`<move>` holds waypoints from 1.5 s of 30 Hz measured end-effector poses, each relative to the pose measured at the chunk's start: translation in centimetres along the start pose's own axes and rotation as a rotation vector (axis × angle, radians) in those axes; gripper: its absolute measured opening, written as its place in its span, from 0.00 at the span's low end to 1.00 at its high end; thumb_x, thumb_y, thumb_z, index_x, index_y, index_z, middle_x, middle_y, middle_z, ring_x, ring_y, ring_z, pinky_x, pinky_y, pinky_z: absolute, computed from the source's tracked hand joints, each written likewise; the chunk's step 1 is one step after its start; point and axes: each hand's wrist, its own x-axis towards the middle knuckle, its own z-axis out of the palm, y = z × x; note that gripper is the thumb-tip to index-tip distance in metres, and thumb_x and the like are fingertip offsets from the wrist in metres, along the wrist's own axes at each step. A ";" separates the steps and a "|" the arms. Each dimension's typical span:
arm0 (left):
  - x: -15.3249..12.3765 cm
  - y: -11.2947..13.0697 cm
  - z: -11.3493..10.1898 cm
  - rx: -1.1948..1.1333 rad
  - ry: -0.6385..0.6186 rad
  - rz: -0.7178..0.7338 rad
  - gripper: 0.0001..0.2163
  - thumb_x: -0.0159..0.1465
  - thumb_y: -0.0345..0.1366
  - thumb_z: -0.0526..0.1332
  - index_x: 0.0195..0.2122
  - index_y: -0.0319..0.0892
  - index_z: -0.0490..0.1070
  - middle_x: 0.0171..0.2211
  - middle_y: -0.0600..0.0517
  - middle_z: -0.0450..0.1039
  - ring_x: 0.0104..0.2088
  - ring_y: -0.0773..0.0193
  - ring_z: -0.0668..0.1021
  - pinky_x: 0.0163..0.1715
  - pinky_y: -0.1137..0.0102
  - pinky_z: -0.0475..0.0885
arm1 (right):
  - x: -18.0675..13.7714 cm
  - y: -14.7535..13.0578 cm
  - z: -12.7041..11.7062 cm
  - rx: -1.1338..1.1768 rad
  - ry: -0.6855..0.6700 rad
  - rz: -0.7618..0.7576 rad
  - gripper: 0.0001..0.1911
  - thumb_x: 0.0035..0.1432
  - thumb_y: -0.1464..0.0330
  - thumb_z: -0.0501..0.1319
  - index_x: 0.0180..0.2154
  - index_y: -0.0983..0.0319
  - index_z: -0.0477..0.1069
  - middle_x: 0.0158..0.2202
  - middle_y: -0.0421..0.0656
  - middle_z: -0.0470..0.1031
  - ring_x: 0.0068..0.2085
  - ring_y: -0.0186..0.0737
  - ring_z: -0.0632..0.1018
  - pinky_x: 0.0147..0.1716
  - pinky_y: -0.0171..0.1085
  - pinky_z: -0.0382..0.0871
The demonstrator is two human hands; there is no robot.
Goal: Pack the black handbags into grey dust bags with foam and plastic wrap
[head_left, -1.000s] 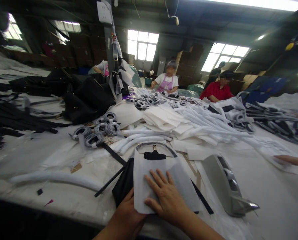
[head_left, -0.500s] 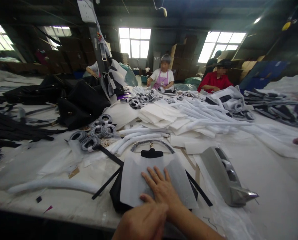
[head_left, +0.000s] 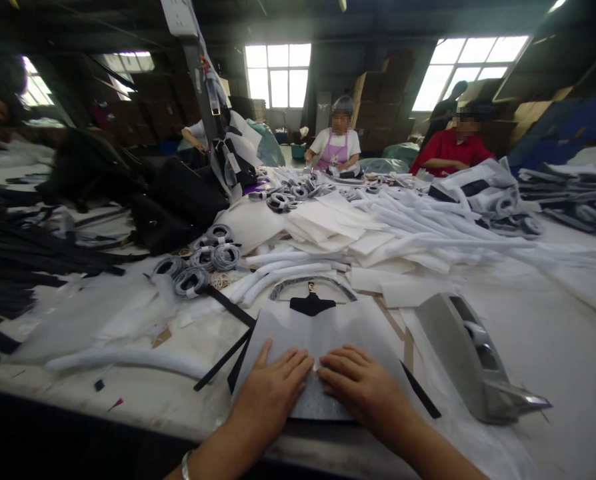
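Note:
My left hand (head_left: pixel 271 393) and my right hand (head_left: pixel 361 387) lie flat side by side, fingers stretched out, on a white sheet of wrapping paper (head_left: pixel 323 337). The sheet covers a black bag (head_left: pixel 238 370) near the table's front edge. The bag's black tab with a metal clasp (head_left: pixel 311 303) and its curved wrapped handle (head_left: pixel 313 285) stick out beyond the sheet's far edge. A thin black strap (head_left: pixel 223 360) runs out to the left of the bag.
A grey tape dispenser (head_left: pixel 471 357) stands just right of my hands. Coiled grey straps (head_left: pixel 203 263), white paper-wrapped handles (head_left: pixel 413 237) and black bags (head_left: pixel 178 197) cover the table behind. Two people sit at the far side, in a white shirt (head_left: pixel 335 143) and a red shirt (head_left: pixel 451 150).
My left hand has come up from below the bag's edge and now lies flat on the paper beside my right hand. The sheet lies wider and flatter over the bag.

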 end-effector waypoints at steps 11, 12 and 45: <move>-0.1 -1.6 -1.1 -0.074 -0.035 0.116 0.18 0.69 0.35 0.59 0.61 0.48 0.65 0.59 0.49 0.72 0.57 0.55 0.76 0.58 0.50 0.71 | -1.0 0.2 2.0 0.031 0.077 0.035 0.14 0.69 0.68 0.56 0.53 0.61 0.72 0.43 0.48 0.79 0.43 0.47 0.79 0.43 0.47 0.78; -0.3 -1.7 -0.9 -0.060 -0.011 0.122 0.18 0.70 0.34 0.58 0.60 0.48 0.66 0.59 0.49 0.72 0.56 0.54 0.76 0.57 0.50 0.71 | -1.0 0.3 2.1 0.021 0.086 0.018 0.14 0.69 0.68 0.56 0.53 0.62 0.71 0.43 0.48 0.79 0.43 0.46 0.79 0.44 0.47 0.78; -0.8 -1.6 -0.1 -0.071 0.092 0.115 0.14 0.70 0.34 0.57 0.56 0.46 0.71 0.55 0.48 0.75 0.55 0.53 0.77 0.55 0.50 0.73 | -0.2 -0.2 1.4 -0.049 -0.025 -0.099 0.16 0.71 0.72 0.51 0.55 0.65 0.71 0.44 0.47 0.81 0.43 0.43 0.80 0.46 0.42 0.79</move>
